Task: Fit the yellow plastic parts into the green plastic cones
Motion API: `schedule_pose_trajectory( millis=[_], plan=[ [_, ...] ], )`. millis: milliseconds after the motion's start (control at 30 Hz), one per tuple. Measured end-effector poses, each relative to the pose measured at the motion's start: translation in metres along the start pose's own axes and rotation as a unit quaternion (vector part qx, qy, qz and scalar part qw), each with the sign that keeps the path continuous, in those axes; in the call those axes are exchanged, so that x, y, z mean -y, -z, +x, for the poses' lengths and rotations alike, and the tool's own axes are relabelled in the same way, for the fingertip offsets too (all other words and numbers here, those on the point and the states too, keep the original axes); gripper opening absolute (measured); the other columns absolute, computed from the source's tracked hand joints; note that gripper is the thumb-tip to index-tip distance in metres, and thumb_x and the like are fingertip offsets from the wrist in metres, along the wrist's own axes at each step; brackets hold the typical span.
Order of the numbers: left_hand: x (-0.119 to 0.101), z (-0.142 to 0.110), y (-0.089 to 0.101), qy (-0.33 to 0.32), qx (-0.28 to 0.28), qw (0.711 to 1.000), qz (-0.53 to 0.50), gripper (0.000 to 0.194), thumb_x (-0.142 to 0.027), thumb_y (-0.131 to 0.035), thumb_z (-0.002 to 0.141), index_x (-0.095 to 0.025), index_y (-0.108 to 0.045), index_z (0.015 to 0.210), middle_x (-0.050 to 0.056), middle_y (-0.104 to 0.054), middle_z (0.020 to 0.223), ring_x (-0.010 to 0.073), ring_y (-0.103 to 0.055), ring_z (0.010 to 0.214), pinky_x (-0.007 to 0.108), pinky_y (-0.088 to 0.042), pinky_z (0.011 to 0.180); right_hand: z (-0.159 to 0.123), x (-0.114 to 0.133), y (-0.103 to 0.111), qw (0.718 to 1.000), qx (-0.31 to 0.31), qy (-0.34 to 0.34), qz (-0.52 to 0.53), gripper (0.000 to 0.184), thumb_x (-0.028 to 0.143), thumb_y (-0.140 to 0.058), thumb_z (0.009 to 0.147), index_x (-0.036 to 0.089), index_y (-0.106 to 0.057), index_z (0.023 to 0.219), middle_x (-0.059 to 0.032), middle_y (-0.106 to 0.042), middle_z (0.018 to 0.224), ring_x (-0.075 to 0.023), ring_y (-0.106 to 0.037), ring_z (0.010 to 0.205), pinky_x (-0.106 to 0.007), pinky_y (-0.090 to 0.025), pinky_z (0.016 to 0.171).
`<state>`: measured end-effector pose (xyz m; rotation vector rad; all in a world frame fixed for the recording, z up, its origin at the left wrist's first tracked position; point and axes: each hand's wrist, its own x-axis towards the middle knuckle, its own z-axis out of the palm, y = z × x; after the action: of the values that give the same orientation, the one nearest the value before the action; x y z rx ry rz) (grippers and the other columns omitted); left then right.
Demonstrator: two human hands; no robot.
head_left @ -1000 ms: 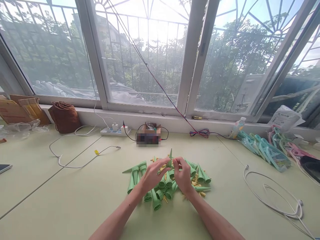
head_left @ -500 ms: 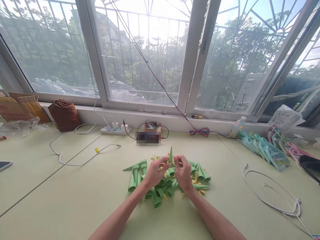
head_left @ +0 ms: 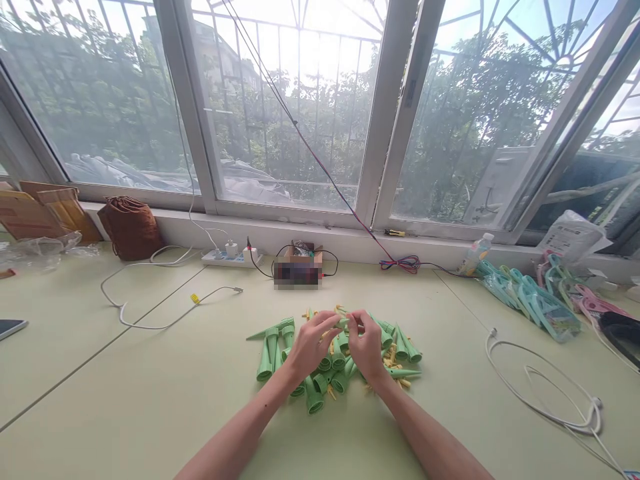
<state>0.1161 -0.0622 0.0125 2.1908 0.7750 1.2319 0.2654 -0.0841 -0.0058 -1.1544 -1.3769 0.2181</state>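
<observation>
Over the pile, my left hand (head_left: 315,341) is closed on a green plastic spike (head_left: 343,323), a hollow cone with a threaded collar; most of it is hidden by my fingers. My right hand (head_left: 365,339) pinches at the spike's right side, fingertips together, and what lies between them is too small to make out. Beneath and around both hands lie several more green spikes (head_left: 315,402), some with their round open ends facing me. Small yellow plastic pieces (head_left: 404,383) are scattered among them.
A white cable (head_left: 160,329) loops on the left of the pale green table, another coiled cable (head_left: 545,413) on the right. Behind stand a power strip (head_left: 227,259), a blurred-out device (head_left: 299,275) and a brown pouch (head_left: 131,228). Teal plastic items (head_left: 537,303) and a bottle (head_left: 476,253) sit back right.
The spike stood upright with its tip above my fingers; now it is tipped over and mostly behind them. Both hands stay in nearly the same place.
</observation>
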Motion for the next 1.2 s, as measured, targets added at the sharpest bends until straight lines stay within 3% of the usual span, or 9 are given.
schedule_pose_trajectory(
  millis=[233,500,600,700,833,933,1067,1200],
  plan=[
    [0.0006,0.0007,0.0019,-0.029,-0.006,0.999,0.025,0.024,-0.033,-0.054,0.092,-0.029,-0.072,0.107,0.008,-0.072,0.102,0.0234,-0.062,0.092,0.036,-0.047,0.085,0.0000,0.0001,-0.0001,1.000,0.017,-0.013,0.012,0.029,0.037,-0.046,0.096,0.018,-0.056,0.077,-0.0014,-0.058,0.065,-0.0140,-0.052,0.058,-0.024,-0.040,0.052],
    [-0.0042,0.0043,-0.0007,0.085,-0.022,0.993,-0.077,0.018,-0.039,-0.069,0.080,-0.023,-0.076,0.086,0.006,-0.070,0.082,0.0201,-0.063,0.074,0.031,-0.051,0.073,0.0008,0.0003,0.0021,0.999,0.032,0.016,0.000,0.028,0.034,-0.047,0.096,0.019,-0.053,0.074,0.0011,-0.053,0.061,-0.0125,-0.045,0.053,-0.023,-0.037,0.050],
    [-0.0054,0.0064,0.0005,0.137,-0.001,0.974,-0.181,0.019,-0.037,-0.074,0.076,-0.019,-0.075,0.082,0.005,-0.068,0.075,0.0199,-0.064,0.073,0.030,-0.052,0.072,0.0016,0.0017,0.0039,0.998,0.040,0.040,-0.011,0.026,0.031,-0.046,0.096,0.019,-0.053,0.075,0.0013,-0.053,0.061,-0.0128,-0.046,0.054,-0.023,-0.037,0.052],
    [-0.0037,0.0076,0.0022,0.207,0.027,0.937,-0.280,0.023,-0.036,-0.078,0.070,-0.015,-0.073,0.078,0.004,-0.068,0.070,0.0175,-0.062,0.068,0.028,-0.052,0.068,0.0025,0.0044,0.0064,0.996,0.054,0.072,-0.021,0.025,0.029,-0.045,0.096,0.019,-0.052,0.075,0.0016,-0.051,0.063,-0.0129,-0.045,0.055,-0.024,-0.037,0.054],
    [0.0003,0.0072,0.0030,0.268,0.025,0.904,-0.331,0.030,-0.038,-0.082,0.065,-0.014,-0.069,0.077,0.003,-0.068,0.072,0.0163,-0.063,0.068,0.027,-0.052,0.066,0.0031,0.0059,0.0076,0.992,0.067,0.100,-0.021,0.025,0.027,-0.044,0.097,0.020,-0.049,0.073,0.0017,-0.048,0.065,-0.0130,-0.044,0.057,-0.024,-0.036,0.055],
    [-0.0003,0.0066,0.0021,0.220,0.033,0.929,-0.297,0.028,-0.039,-0.078,0.071,-0.015,-0.072,0.082,0.004,-0.068,0.074,0.0164,-0.063,0.068,0.026,-0.052,0.067,0.0030,0.0050,0.0067,0.993,0.063,0.096,-0.019,0.024,0.026,-0.043,0.097,0.020,-0.049,0.074,0.0017,-0.048,0.065,-0.0132,-0.044,0.057,-0.024,-0.036,0.056],
    [-0.0024,0.0047,0.0002,0.105,0.007,0.982,-0.157,0.023,-0.039,-0.069,0.080,-0.018,-0.074,0.090,0.006,-0.069,0.081,0.0191,-0.064,0.075,0.029,-0.052,0.072,0.0025,0.0048,0.0050,0.997,0.050,0.060,-0.016,0.023,0.027,-0.044,0.096,0.019,-0.052,0.075,0.0013,-0.051,0.064,-0.0132,-0.045,0.056,-0.024,-0.036,0.054],
    [-0.0014,0.0028,-0.0015,0.025,-0.017,0.999,-0.033,0.020,-0.037,-0.065,0.084,-0.020,-0.074,0.089,0.008,-0.069,0.086,0.0187,-0.061,0.074,0.030,-0.050,0.074,0.0025,0.0055,0.0038,0.999,0.045,0.030,-0.003,0.025,0.028,-0.045,0.096,0.019,-0.053,0.074,0.0013,-0.052,0.062,-0.0128,-0.045,0.054,-0.023,-0.036,0.052]
  ],
)
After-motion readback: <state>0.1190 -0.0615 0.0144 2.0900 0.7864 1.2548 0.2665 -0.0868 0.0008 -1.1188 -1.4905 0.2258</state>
